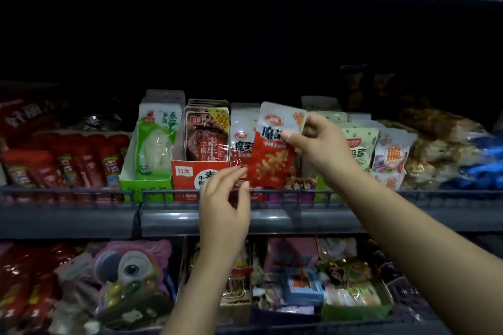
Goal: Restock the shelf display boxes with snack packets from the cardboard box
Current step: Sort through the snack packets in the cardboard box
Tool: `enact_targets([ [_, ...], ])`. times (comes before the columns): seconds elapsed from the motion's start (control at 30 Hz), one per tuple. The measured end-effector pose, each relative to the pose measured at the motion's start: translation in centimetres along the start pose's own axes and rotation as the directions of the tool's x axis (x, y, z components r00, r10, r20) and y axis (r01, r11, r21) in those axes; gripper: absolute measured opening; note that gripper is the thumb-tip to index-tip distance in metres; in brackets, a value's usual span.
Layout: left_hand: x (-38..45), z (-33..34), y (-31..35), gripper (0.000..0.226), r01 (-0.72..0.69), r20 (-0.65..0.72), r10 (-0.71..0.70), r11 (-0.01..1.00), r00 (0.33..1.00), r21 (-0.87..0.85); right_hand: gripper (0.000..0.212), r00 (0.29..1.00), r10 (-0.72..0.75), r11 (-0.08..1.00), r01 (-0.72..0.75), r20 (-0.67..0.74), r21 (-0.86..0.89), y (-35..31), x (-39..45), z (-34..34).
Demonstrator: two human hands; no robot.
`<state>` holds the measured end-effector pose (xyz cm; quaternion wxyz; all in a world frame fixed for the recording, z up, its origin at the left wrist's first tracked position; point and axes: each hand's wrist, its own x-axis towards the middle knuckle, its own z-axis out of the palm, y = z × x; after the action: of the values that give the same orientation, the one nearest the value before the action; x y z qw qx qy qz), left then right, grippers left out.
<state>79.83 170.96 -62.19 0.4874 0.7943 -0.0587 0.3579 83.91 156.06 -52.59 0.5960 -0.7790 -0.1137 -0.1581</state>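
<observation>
My right hand [317,141] pinches the top of a red-and-white snack packet [272,155] and holds it upright in front of the middle shelf. Behind it stands a row of like packets [241,141] in their display box. My left hand [224,198] is lower, fingers loosely spread, its fingertips near the packet's lower left corner; whether they touch it is unclear. Left of that stands a red display box [190,174] with brown packets [206,133], then a green display box [147,182] with white-green packets. The cardboard box is out of view.
A grey wire rail [81,194] runs along the shelf front. Red sausage packs [62,163] lie at the left, green-white and pale packets [362,149] at the right. The lower shelf holds mixed snacks and a pink owl pack [130,266]. The upper shelf area is dark.
</observation>
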Motion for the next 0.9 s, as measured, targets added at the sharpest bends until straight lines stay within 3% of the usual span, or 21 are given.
enact_targets([
  [0.2, 0.0, 0.5, -1.8, 0.049, -0.171, 0.174, 0.115, 0.918, 0.978, 0.357, 0.018, 0.997, -0.042, 0.996, 0.036, -0.068, -0.085, -0.6, 5.2, 3.4],
  [0.3, 0.3, 0.5, -2.0, 0.057, -0.194, 0.294, 0.060, 0.872, 0.954, 0.450, 0.036, 0.999, 0.050, 0.971, -0.053, -0.022, -0.232, 1.1, 6.8, 5.1],
  [0.37, 0.3, 0.5, -2.0, 0.063, -0.191, 0.326, 0.031, 0.860, 0.945, 0.473, 0.049, 0.994, 0.105, 0.927, -0.097, 0.002, -0.361, 2.6, 7.4, 5.7],
  [0.47, 0.2, 0.7, -2.0, 0.067, -0.186, 0.341, 0.013, 0.858, 0.940, 0.478, 0.054, 0.999, 0.048, 0.892, -0.034, 0.018, -0.451, 4.4, 7.3, 5.9],
  [0.63, 0.0, 1.3, -2.9, 0.071, -0.230, 0.312, 0.067, 0.821, 0.948, 0.523, 0.060, 0.999, -0.008, 0.895, 0.021, 0.033, -0.446, 5.2, 6.1, 5.4],
  [0.9, -0.8, 1.0, -2.8, 0.075, -0.259, 0.324, 0.088, 0.804, 0.942, 0.535, 0.060, 0.999, -0.008, 0.932, -0.005, -0.032, -0.361, 4.4, 4.1, 4.5],
])
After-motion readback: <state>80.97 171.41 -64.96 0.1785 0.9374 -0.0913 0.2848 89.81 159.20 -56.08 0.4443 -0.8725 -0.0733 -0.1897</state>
